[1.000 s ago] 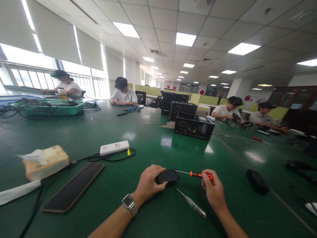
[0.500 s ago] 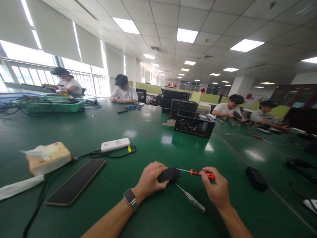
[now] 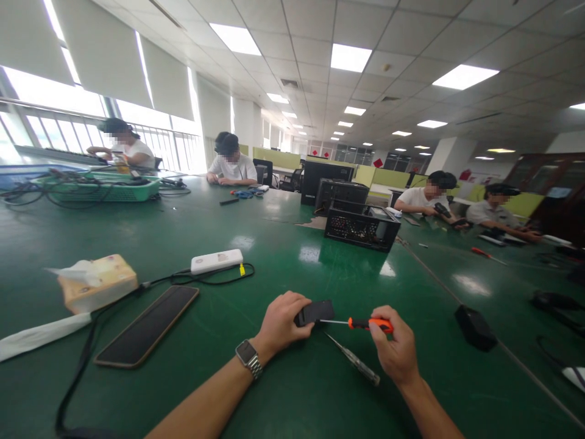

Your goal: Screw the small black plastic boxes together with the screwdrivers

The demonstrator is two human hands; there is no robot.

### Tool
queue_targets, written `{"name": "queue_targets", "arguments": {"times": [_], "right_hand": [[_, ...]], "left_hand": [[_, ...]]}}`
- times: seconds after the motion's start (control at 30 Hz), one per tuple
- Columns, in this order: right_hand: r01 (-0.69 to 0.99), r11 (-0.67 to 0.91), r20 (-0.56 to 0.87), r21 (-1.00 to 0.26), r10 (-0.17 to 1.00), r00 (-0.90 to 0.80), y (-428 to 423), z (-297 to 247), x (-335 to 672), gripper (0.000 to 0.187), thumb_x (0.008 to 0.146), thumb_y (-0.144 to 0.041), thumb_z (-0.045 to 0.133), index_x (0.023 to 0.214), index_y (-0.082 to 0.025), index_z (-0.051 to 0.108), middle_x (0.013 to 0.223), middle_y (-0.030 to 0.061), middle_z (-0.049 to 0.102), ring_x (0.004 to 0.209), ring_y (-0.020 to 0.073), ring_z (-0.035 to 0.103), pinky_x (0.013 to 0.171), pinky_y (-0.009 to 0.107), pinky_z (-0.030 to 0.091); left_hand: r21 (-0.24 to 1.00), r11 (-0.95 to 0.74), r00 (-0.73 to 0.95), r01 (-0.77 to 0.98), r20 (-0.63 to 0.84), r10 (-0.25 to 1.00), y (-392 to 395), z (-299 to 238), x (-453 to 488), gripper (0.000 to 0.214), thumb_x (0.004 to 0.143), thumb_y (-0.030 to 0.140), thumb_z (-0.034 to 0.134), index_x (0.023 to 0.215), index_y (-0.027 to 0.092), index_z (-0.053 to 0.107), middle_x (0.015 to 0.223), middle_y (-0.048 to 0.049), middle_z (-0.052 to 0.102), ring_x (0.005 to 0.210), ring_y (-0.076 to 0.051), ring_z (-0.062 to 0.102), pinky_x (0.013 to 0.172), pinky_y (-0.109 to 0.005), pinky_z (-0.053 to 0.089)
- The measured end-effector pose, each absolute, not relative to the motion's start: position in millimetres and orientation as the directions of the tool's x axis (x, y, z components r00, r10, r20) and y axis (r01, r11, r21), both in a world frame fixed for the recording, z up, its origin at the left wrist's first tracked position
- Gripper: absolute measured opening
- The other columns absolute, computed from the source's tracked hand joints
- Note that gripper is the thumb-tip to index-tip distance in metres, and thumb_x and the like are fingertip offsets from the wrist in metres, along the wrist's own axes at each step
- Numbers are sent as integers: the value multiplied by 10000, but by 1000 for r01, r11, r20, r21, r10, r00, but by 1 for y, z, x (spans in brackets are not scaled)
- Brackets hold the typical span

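My left hand (image 3: 281, 320), with a watch on its wrist, is closed around a small black device (image 3: 315, 312) held just above the green table (image 3: 292, 244). My right hand (image 3: 395, 352) grips the orange handle of a small screwdriver (image 3: 365, 323). Its thin shaft runs left and its tip touches the black device. A second, silver-handled screwdriver (image 3: 354, 361) lies loose on the table between my hands.
To the left lie a dark phone (image 3: 148, 326), a white power bank (image 3: 216, 261) with a black cable, and a tissue pack (image 3: 98, 282). A small black box (image 3: 474, 327) sits to the right. A black computer case (image 3: 361, 227) stands further back. Several people sit at the table's far side.
My view has shifted slightly. My left hand tilted the black device a little and the screwdriver tip sits lower against its side. Both hands stay in the same spot.
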State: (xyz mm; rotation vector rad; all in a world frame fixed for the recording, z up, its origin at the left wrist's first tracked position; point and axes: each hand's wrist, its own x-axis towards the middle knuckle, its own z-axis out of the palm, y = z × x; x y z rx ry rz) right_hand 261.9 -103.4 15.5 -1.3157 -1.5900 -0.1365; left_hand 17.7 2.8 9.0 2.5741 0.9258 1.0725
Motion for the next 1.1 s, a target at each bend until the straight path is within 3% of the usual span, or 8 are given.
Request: {"name": "queue_targets", "arguments": {"times": [0.2,0.43,0.5,0.6,0.7,0.83,0.93,1.1], "right_hand": [[811,382,740,-443,666,90,-104,19,260,86,867,-266,462,862,-212,529,736,2,560,598,132,528,590,265,439],[861,436,806,-262,589,-53,-112,26,250,61,821,-250,614,866,-209,611,693,5,663,537,130,597,536,238,454],[853,450,780,-265,620,-85,-114,29,248,43,828,-244,610,851,-211,625,663,1,655,513,125,582,523,238,449],[819,465,717,-335,690,-98,-113,33,255,102,849,-252,559,891,-209,641,770,37,667,658,160,620,624,266,486],[844,340,663,-415,749,24,-105,27,276,162,850,-306,530,891,-214,657,894,65,678,814,200,630,742,312,488],[889,-18,432,-457,869,240,-90,4,305,193,807,-388,541,845,-236,654,809,30,680,710,202,609,606,291,437],[885,-85,287,-458,928,238,-78,-13,318,188,771,-402,559,779,-234,642,731,14,666,655,191,588,574,273,402],[840,-147,431,-522,804,409,-68,-18,350,358,786,-544,536,731,-206,644,758,50,668,705,217,585,616,302,409]], "left_hand": [[401,-789,546,465,572,612,2,11,18,338,682,267,669,1015,211,677,981,-61,688,882,-236,610,791,-349,491],[412,-789,560,456,556,614,5,6,16,344,686,278,675,1025,217,676,999,-65,684,894,-235,600,815,-354,488],[420,-785,556,454,555,619,5,5,15,339,685,272,680,1018,208,677,992,-67,681,885,-233,600,815,-353,491],[456,-758,533,466,539,652,6,5,12,338,678,258,684,1012,209,677,979,-59,683,885,-230,606,828,-351,491],[526,-702,488,481,504,712,8,3,10,335,679,269,685,1010,217,677,966,-46,688,874,-222,618,818,-338,494],[604,-620,440,501,439,783,12,-2,8,320,700,332,691,991,201,686,948,-49,702,848,-222,637,785,-329,496],[639,-576,409,509,409,815,14,-6,8,324,709,362,692,989,199,692,947,-43,714,847,-224,645,786,-331,495],[648,-559,401,517,394,827,14,-5,8,323,720,359,683,999,198,694,954,-44,716,858,-226,646,780,-328,492]]}}
